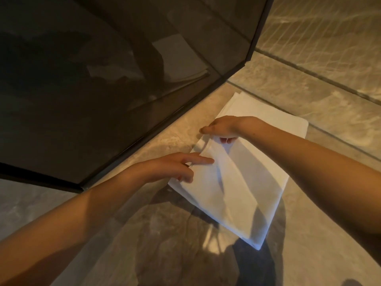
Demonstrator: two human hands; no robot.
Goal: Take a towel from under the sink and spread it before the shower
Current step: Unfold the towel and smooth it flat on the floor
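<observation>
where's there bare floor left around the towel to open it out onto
The widest bare floor lies toward you, past the near corner of the towel; more runs along its right side. Only a narrow strip separates it from the shower glass. That shower-side edge is crowded: the left hand and right hand hold the fold there.

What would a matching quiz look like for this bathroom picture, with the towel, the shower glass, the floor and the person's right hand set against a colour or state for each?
Things:
1. towel
2. shower glass
3. floor
4. right hand

Descriptions:
A. dark and reflective
B. pinching a lifted fold of cloth
C. white, partly folded, lying flat
D. beige veined stone

Pairs: 1-C, 2-A, 3-D, 4-B.
</observation>
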